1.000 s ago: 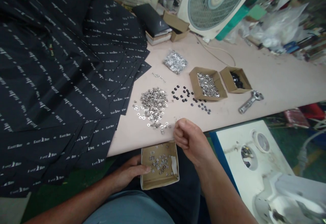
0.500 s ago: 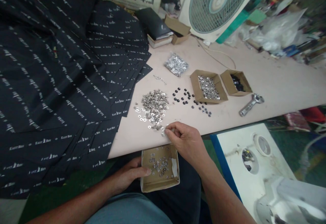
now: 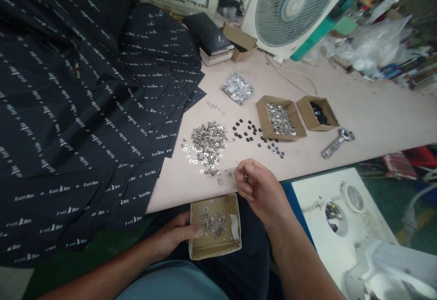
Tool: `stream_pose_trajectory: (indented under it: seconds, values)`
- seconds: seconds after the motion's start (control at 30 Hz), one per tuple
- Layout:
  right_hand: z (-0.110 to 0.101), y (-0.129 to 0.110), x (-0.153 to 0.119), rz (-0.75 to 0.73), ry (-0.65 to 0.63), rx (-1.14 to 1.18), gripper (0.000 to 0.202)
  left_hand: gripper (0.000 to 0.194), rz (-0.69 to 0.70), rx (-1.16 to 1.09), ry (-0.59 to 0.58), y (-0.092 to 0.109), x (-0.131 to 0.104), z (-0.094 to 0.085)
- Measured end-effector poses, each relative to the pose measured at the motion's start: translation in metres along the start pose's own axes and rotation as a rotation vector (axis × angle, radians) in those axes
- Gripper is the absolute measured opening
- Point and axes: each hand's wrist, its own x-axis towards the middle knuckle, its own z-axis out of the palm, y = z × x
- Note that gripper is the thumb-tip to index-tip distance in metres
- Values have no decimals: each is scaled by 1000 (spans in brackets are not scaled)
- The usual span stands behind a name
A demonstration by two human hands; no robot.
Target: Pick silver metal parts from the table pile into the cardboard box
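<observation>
My left hand grips the left side of a shallow cardboard box, its thumb inside the rim. Small metal snap parts lie scattered in that box, which sits over my lap below the table edge. My right hand is raised just above the table edge, its fingers curled round a small metal piece that shows between them. Left of it a few loose snaps lie on the table, in front of a larger pile of metal snaps. Black snap caps are spread right of the pile.
Two cardboard boxes, one with metal parts and one with black parts, stand right of centre beside a wrench. A bag of parts lies behind. Black printed fabric covers the left; a fan stands at the back.
My right hand has moved right and lifted from the loose snaps at the table edge, its fingers now curled and turned upward. My left hand still holds the box.
</observation>
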Motion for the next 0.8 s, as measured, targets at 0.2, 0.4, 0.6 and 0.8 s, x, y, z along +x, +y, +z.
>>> stream_pose_trajectory:
  seconds: [0.2,0.4,0.6,0.8]
  values:
    - [10,4,4,-195,77,-890,13,53,4,-27,-23,1,1,2]
    - [16,7,7,-238,79,-992,13,52,-8,-34,-12,0,0,0]
    - [6,0,5,1,64,-261,13,52,-4,-10,17,2,1,1]
    - [0,-6,6,122,-62,223,16,52,7,-7,-10,0,1,1]
